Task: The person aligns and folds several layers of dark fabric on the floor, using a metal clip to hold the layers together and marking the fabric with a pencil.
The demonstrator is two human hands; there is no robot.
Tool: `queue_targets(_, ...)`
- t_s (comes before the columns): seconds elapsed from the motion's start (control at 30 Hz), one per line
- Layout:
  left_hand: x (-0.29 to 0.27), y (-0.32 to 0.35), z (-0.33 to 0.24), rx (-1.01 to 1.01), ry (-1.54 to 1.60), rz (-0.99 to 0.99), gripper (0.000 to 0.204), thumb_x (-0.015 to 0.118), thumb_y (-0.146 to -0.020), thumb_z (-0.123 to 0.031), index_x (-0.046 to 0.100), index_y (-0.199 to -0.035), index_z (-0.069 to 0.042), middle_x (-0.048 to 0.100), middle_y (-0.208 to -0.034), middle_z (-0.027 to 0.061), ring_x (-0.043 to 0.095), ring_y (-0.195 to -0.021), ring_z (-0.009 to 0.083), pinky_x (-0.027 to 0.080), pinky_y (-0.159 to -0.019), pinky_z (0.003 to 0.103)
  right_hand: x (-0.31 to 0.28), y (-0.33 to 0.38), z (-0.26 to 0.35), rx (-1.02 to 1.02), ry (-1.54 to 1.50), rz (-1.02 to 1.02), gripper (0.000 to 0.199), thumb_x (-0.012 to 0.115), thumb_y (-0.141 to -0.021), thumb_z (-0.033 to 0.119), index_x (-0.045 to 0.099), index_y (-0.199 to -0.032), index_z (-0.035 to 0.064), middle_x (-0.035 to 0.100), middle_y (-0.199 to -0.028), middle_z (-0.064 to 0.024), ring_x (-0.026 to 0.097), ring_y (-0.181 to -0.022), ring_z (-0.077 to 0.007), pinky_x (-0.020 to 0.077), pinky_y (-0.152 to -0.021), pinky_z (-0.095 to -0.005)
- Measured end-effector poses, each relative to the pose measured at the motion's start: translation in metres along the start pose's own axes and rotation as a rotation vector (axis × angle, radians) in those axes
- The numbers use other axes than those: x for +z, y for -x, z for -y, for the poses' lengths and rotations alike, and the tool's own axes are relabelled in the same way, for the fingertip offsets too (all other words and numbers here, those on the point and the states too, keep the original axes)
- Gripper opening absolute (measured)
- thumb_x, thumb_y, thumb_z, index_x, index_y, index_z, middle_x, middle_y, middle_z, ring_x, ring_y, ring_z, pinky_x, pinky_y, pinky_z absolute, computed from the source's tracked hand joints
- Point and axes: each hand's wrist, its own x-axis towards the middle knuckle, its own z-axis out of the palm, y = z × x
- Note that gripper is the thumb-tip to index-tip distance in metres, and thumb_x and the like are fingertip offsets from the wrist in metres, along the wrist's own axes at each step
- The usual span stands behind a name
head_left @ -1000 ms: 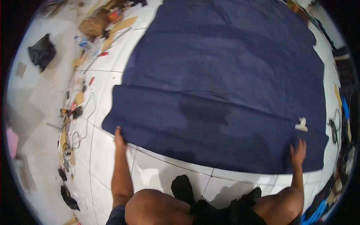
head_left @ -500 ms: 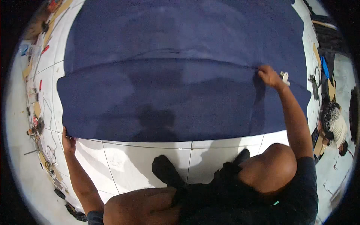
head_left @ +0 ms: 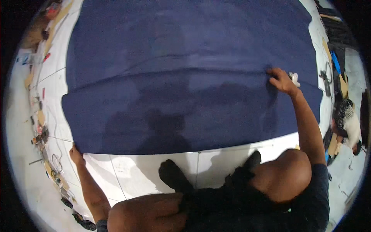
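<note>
A large dark blue sheet of fabric point(head_left: 170, 94) lies spread over the white tiled floor in front of me. A long crease or folded edge runs across it from left to right. At its near left corner my left hand point(head_left: 78, 156) is closed on the fabric's edge. My right hand point(head_left: 284, 82) rests over the right end of the crease, thumb and forefinger apart, with nothing visible between them. Just beyond that wrist a small white object point(head_left: 295, 79) lies on the fabric; its kind I cannot make out.
White floor tiles point(head_left: 131, 170) show along the near edge, where my dark-covered foot point(head_left: 174, 176) stands. Tools, cords and scraps line the left side. At the right, a black tool with a cord point(head_left: 325, 83) lies beside the fabric, and another person point(head_left: 348, 121) bends over the floor.
My left hand has moved right and nearer to me with the fabric corner. The near edge and the crease have shifted slightly nearer. My right hand's fingers have spread from a closed grip.
</note>
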Motion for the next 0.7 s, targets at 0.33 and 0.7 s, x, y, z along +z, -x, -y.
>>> queue_targets(0.33,0.078,0.042,-0.020,-0.085,0.502,-0.110,0.044,0.058,-0.089,-0.015,0.042,-0.119,0.013,0.061,-0.103,0.0181,0.060,-0.096,0.0280,0.050,-0.082,0.040,0.043,0.069,-0.085,0.042,0.185,-0.257,0.056,0.053,-0.081,0.029,0.044,-0.128,-0.0007,0.046,-0.127,-0.0232,0.041,-0.121,-0.0423,0.0197,-0.109,-0.0536)
queue_targets(0.7,0.008,0.085,-0.023,-0.063,-0.144,-0.331,0.073,0.060,-0.085,-0.044,0.034,-0.133,0.004,0.048,-0.125,0.0236,0.055,-0.106,0.0300,0.050,-0.085,0.042,0.083,0.108,0.064,0.025,0.028,-0.451,0.064,0.064,-0.080,0.022,0.039,-0.137,0.0059,0.031,-0.145,-0.0196,0.025,-0.136,-0.0405,0.0178,-0.110,-0.0564)
